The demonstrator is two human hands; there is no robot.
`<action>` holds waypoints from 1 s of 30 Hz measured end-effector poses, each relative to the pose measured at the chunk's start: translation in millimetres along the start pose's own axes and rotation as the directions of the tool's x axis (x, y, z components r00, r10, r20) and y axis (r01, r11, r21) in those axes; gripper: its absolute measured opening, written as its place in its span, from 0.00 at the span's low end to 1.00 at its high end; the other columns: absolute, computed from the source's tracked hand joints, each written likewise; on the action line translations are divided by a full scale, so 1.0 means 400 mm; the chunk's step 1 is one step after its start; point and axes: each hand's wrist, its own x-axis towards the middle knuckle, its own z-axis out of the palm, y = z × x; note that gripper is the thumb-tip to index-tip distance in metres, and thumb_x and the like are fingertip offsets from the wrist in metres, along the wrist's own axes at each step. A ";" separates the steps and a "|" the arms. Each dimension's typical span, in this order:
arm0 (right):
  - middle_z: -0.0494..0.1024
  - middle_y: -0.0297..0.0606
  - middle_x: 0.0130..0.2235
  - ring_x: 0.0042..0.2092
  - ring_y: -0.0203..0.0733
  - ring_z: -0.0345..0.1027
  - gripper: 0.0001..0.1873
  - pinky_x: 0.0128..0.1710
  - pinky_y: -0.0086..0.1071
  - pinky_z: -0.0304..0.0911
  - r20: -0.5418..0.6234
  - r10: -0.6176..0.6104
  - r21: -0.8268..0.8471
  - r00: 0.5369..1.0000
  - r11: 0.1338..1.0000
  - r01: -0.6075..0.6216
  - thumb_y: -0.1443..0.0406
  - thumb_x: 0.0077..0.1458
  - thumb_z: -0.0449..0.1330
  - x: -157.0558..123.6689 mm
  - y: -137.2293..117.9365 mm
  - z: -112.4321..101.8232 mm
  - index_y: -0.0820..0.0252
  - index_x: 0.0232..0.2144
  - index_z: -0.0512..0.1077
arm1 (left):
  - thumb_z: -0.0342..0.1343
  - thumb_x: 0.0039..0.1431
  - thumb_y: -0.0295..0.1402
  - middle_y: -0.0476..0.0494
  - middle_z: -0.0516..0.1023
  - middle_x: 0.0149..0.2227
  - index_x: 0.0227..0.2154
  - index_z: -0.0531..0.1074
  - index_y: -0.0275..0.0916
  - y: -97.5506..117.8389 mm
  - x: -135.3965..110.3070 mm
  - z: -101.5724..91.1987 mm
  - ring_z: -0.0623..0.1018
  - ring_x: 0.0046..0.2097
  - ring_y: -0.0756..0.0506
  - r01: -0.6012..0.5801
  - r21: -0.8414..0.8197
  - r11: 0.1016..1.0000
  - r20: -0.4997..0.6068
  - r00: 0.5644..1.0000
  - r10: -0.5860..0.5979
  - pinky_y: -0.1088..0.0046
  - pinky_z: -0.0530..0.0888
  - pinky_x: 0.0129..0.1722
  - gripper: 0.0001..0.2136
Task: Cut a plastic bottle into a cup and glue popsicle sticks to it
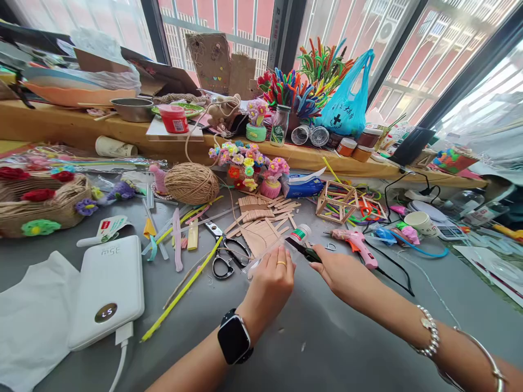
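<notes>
My left hand [272,279], with a ring and a black smartwatch on the wrist, is closed in a pinch on a thin clear stick [260,259] just above the grey table [318,332]. My right hand [335,270] grips a small green-handled cutter [305,251]. The cutter's dark jaws point left and meet the clear stick near my left fingertips. Directly behind the hands lie a heap of flat wooden sticks [261,220] and a small white glue bottle [300,234].
Black scissors [226,253] and a long yellow pipe cleaner [183,288] lie left of my hands. A pink glue gun [356,243] with its cord lies right. A white power bank [107,288], twine ball [192,183], wooden cube frame [337,201] and crochet flowers [249,163] crowd the table.
</notes>
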 end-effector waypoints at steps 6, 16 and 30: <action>0.76 0.46 0.32 0.33 0.47 0.72 0.15 0.24 0.29 0.54 0.076 0.033 -0.029 0.997 0.999 -0.030 0.63 0.58 0.43 0.010 -0.015 -0.016 0.63 0.46 0.58 | 0.46 0.56 0.26 0.30 0.78 0.35 0.33 0.73 0.25 0.001 0.001 0.003 0.77 0.36 0.42 0.007 -0.018 1.000 -0.027 1.000 -0.008 0.67 0.74 0.35 0.11; 0.76 0.48 0.33 0.35 0.47 0.71 0.16 0.25 0.29 0.57 0.094 0.010 -0.106 0.996 0.994 0.000 0.63 0.57 0.45 0.017 -0.024 -0.045 0.64 0.46 0.59 | 0.47 0.56 0.28 0.34 0.78 0.37 0.34 0.73 0.30 -0.006 -0.003 0.005 0.77 0.38 0.43 0.129 -0.154 0.980 0.028 0.992 -0.126 0.68 0.74 0.37 0.10; 0.70 0.35 0.17 0.15 0.38 0.65 0.13 0.22 0.30 0.57 0.421 0.020 -0.067 0.907 0.998 0.009 0.66 0.53 0.44 0.058 -0.050 -0.180 0.66 0.38 0.63 | 0.48 0.55 0.28 0.33 0.77 0.36 0.33 0.72 0.29 0.002 -0.004 0.001 0.77 0.37 0.42 0.159 -0.166 0.973 0.018 0.987 -0.159 0.68 0.75 0.34 0.09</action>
